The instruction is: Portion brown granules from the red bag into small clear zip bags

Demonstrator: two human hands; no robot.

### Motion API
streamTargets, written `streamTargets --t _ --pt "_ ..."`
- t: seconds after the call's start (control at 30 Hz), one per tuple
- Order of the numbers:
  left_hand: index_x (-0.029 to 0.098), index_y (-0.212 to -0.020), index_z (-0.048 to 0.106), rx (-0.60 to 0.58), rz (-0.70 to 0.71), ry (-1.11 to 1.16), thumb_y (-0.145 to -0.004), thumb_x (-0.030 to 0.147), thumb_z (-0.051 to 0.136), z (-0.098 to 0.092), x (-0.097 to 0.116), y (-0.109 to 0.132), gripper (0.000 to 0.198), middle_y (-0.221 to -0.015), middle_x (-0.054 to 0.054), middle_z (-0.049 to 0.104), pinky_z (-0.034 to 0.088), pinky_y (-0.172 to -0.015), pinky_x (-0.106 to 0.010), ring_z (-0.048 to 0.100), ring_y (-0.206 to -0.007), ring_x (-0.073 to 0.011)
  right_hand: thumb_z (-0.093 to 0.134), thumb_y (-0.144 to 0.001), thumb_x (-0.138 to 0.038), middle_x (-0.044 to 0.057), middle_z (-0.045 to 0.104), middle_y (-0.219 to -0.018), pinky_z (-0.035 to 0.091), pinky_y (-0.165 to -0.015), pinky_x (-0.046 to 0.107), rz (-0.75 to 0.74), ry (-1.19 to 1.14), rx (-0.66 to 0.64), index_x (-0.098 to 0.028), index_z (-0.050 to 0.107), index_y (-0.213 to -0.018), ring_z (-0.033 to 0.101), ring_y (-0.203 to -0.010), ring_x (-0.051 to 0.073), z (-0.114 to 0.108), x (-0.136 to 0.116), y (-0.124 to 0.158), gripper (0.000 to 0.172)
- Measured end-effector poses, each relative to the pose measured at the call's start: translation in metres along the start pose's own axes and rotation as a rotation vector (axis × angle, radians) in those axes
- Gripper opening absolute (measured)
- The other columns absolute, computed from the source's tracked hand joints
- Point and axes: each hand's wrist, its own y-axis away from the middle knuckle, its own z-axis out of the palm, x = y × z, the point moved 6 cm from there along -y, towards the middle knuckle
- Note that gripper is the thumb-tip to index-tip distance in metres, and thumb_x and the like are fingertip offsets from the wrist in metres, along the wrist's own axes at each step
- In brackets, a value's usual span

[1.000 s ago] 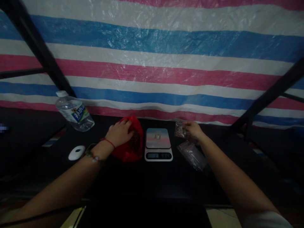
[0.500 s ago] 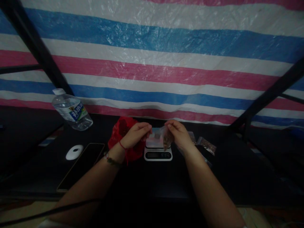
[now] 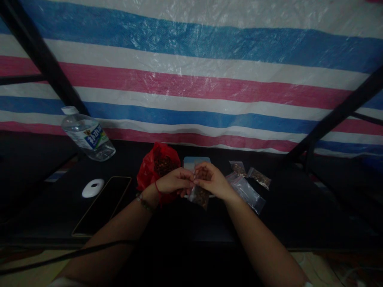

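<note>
There was 1 left hand (image 3: 177, 181) and 1 right hand (image 3: 214, 181). Filled clear bags (image 3: 259, 178) numbered 3. There was also 1 red bag (image 3: 147, 170), 1 scale (image 3: 196, 160), 1 phone (image 3: 103, 205), 1 white oval device (image 3: 92, 188), 1 bottle (image 3: 88, 136), 1 red wrist cord (image 3: 157, 189), 1 beaded bracelet (image 3: 145, 203) and 1 striped sheet (image 3: 191, 93). Overlapping flat clear bags (image 3: 248, 194) could not be counted.
</note>
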Motion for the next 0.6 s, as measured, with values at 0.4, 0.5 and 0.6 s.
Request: streamTargets --t 0.4,0.5,0.6 --pt "0.011 -0.069 0.06 0.194 0.124 -0.015 -0.071 0.044 0.073 -0.008 -0.004 -0.007 0.036 -0.052 0.0 0.061 0.041 -0.041 -0.016 0.054 -0.042 -0.007 0.072 -0.069 -0.044 -0.002 0.055 -0.052 0.032 -0.045 0.02 0.189 0.166 -0.128 -0.016 0.055 -0.057 0.047 -0.048 0.009 0.017 0.017 0.007 0.035" --pt "0.011 -0.07 0.059 0.17 0.125 -0.022 -0.073 0.046 0.071 -0.006 -0.002 -0.007 0.037 -0.05 0.001 0.06 0.041 -0.042 -0.016 0.054 -0.042 -0.0074 0.065 -0.075 -0.043 0.001 0.061 -0.056 0.037 -0.047 0.02 0.228 0.109 -0.158 -0.016 0.059 -0.059 0.054 -0.05 0.01 0.02 0.02 0.007 0.032" --pt "0.011 -0.068 0.058 0.149 0.149 -0.014 -0.074 0.047 0.07 -0.006 -0.001 -0.007 0.038 -0.05 0.001 0.059 0.041 -0.042 -0.016 0.054 -0.042 -0.0071 0.062 -0.076 -0.042 0.002 0.063 -0.059 0.041 -0.049 0.021 0.257 -0.025 -0.186 -0.016 0.059 -0.06 0.057 -0.051 0.011 0.021 0.02 0.006 0.031"
